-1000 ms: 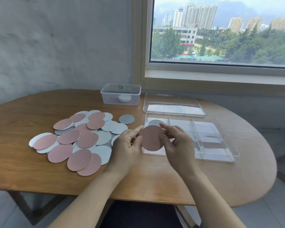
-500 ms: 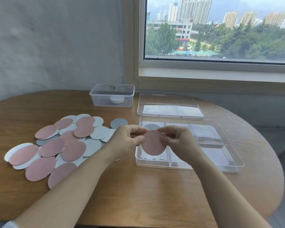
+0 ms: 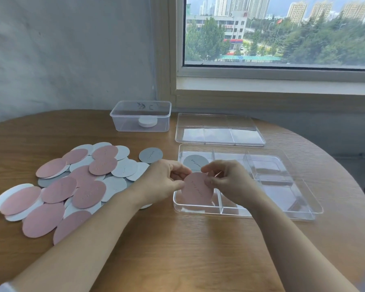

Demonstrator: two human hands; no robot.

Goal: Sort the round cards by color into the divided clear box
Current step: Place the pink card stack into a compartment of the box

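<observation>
**By the window, a pink card goes into the box**

A round wooden table (image 3: 177,249) stands under a window (image 3: 282,32) that looks out on a city. The divided clear box (image 3: 303,213) lies toward the table's right edge, with its lid (image 3: 219,131) behind it. The left hand (image 3: 162,184) and right hand (image 3: 230,182) each pinch one side of a pink card (image 3: 197,189), tilted over the box's near-left compartment. A grey card (image 3: 195,162) already lies in the far-left one.

The step looks like placing this pink card. Next, both pinches should let go so it drops flat, then a hand should reach for the loose pile (image 3: 72,186) near the left edge. Compared with half a second ago, the card sits lower in the compartment, and both hands hold it as before.
</observation>
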